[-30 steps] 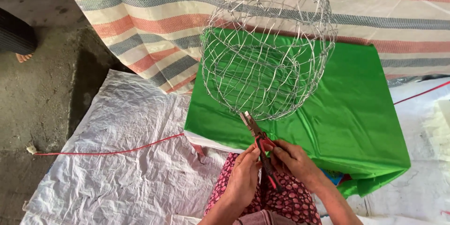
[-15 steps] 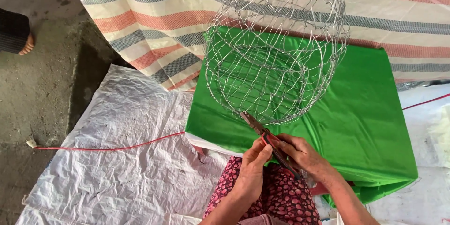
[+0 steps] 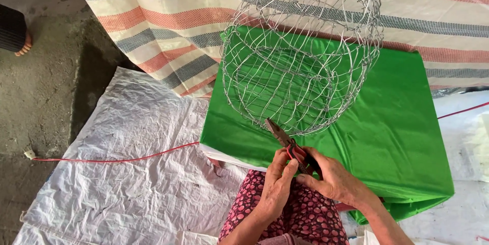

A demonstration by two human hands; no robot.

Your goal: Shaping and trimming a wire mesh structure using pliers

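Observation:
A round basket of woven silver wire point(image 3: 300, 56) stands on a green cloth point(image 3: 402, 122) in front of me. My right hand point(image 3: 333, 176) grips the red handles of a pair of pliers point(image 3: 289, 145), whose jaws touch the basket's near rim. My left hand point(image 3: 277, 184) is closed beside the pliers' handles, its fingertips against them near the rim. Both hands rest over my lap, which is covered in a red dotted fabric point(image 3: 305, 214).
A white woven plastic sheet point(image 3: 122, 173) covers the ground at left, with a thin red cord point(image 3: 112, 159) lying across it. A striped tarp point(image 3: 173, 20) lies behind the basket. Another person's foot point(image 3: 23, 46) shows at the far left on bare concrete point(image 3: 30, 102).
The pliers have tilted flatter and slid lower along the basket's near rim. My left hand has closed in against the handles. The view has shifted slightly.

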